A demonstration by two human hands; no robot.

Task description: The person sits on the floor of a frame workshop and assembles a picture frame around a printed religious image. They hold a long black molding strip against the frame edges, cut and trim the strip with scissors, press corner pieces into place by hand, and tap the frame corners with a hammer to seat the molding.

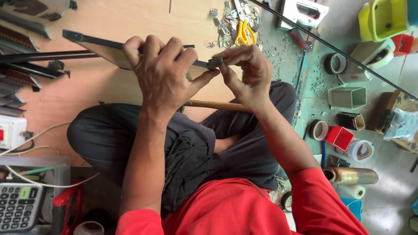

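I sit cross-legged on the floor. My left hand point(163, 72) grips a dark-framed flat panel point(109, 50) by its corner and holds it above my lap. My right hand point(244, 69) pinches a small dark piece point(214, 63) against that same corner of the frame, fingertips touching my left thumb. A wooden handle point(215, 105) lies across my legs just under both hands. The far end of the panel points left over a plywood board point(109, 21).
Yellow-handled scissors point(244, 32) and several small metal clips point(224, 26) lie ahead. Dark frame strips point(30, 56) are stacked at the left. Tape rolls point(361, 150), red and grey small boxes point(339, 137), a metal cylinder point(352, 176) sit right. A calculator point(17, 206) is bottom left.
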